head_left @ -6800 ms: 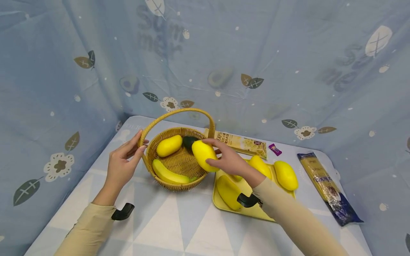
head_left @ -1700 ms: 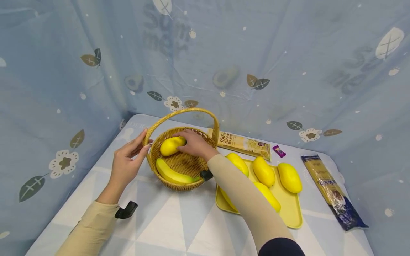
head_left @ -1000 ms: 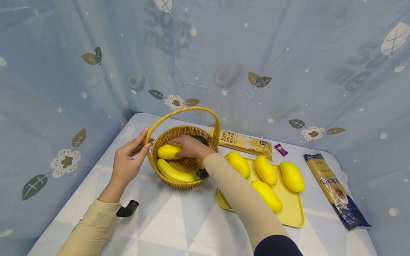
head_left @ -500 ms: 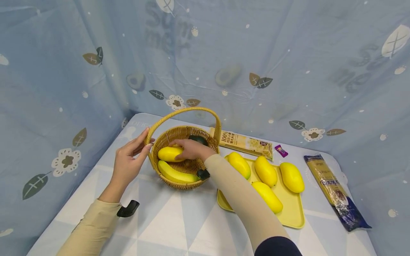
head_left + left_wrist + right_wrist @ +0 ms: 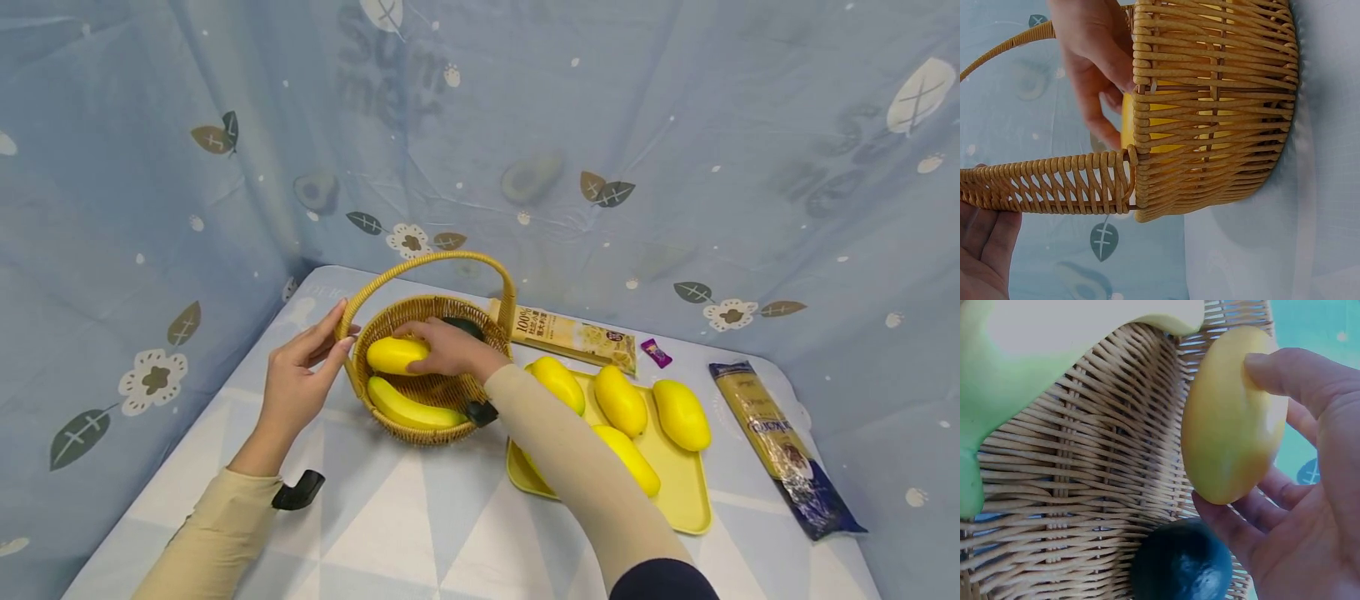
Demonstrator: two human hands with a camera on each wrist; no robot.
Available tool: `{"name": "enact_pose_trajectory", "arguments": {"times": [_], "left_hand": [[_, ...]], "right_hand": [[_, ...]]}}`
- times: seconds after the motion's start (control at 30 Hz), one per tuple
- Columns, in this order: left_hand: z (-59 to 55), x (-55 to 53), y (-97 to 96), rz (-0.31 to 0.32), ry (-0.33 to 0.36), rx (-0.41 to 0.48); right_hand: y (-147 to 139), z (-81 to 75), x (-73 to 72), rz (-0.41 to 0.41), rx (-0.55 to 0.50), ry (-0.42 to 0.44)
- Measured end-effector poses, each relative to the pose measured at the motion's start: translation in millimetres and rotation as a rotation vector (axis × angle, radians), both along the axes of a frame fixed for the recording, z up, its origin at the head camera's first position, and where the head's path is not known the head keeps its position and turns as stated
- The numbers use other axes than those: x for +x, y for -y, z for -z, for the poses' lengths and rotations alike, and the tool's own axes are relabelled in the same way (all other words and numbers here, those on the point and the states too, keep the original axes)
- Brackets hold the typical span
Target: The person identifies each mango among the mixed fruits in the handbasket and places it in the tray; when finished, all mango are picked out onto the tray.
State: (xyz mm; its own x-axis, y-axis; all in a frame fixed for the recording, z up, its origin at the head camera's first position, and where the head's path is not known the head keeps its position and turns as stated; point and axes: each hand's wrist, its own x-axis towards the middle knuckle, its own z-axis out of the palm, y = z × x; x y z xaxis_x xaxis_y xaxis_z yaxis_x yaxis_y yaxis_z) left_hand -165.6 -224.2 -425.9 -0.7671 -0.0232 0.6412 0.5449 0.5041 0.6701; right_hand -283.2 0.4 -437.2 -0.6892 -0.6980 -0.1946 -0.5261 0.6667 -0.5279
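Observation:
A round wicker basket (image 5: 442, 433) with a tall arched handle stands on the table. My left hand (image 5: 296, 387) holds the left side of that handle between thumb and fingers. Inside the basket, my right hand (image 5: 453, 350) grips a yellow mango (image 5: 1235, 419), thumb on one side and fingers on the other. The same mango shows through the weave in the left wrist view. Nearest the front of the basket lies a banana (image 5: 412, 408). A glossy dark green fruit (image 5: 1182, 562), avocado-like, sits at the back, partly behind the right hand.
Right of the basket, a yellow tray (image 5: 686, 492) bears several mangoes (image 5: 618, 400), partly covered by the right sleeve. Behind it lie a pasta packet (image 5: 573, 337) and a small purple sweet (image 5: 656, 352). A blue-and-gold packet (image 5: 783, 450) lies far right; patterned curtains enclose the table.
Earlier the right hand held a mango at the basket's right rim; another mango now shows on the tray. The right hand has since reached into the basket to its remaining mango. Left hand unchanged.

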Motion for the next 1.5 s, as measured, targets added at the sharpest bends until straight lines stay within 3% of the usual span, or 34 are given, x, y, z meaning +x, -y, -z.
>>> {"name": "enact_pose_trajectory", "arguments": {"times": [0.33, 0.7, 1.13, 1.5], "left_hand": [[0.8, -0.6, -0.1, -0.008, 0.002, -0.009], [0.2, 0.7, -1.2, -0.005, 0.007, 0.012], [0.3, 0.6, -0.8, -0.009, 0.01, 0.014], [1.0, 0.0, -0.9, -0.009, 0.006, 0.006]], "right_hand": [[-17.2, -10.3, 16.1, 0.023, -0.055, -0.067], [-52.4, -25.0, 42.0, 0.122, -0.071, -0.095], [-113.6, -41.8, 69.7, 0.242, -0.161, -0.131], [-176.8, -36.2, 105.0, 0.389, -0.164, -0.143]]}}
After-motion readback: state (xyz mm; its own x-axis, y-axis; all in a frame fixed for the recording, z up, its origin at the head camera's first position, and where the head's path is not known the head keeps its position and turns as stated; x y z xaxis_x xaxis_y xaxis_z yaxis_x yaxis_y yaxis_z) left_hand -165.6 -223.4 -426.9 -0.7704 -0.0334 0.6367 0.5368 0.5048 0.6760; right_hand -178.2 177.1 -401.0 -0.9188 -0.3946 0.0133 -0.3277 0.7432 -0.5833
